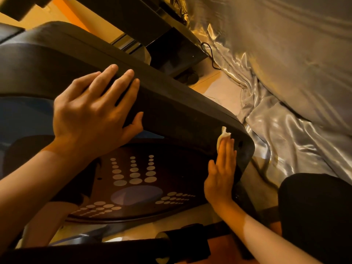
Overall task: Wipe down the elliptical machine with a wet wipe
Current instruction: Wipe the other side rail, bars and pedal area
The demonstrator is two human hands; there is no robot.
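The elliptical machine's black curved housing (171,111) runs from upper left to lower right across the head view. Below it lies the dark flywheel disc (144,187) with pale oval dots. My left hand (95,113) rests flat on top of the housing, fingers spread, holding nothing. My right hand (222,172) presses a pale wet wipe (223,134) flat against the housing's rounded right end. Only the wipe's top edge shows above my fingertips.
Shiny silver fabric (285,73) drapes down the right side and pools on the floor. A black cable (209,52) runs along its edge. A black bar (133,16) of the machine crosses the top. My dark-clothed knee (316,212) sits at lower right.
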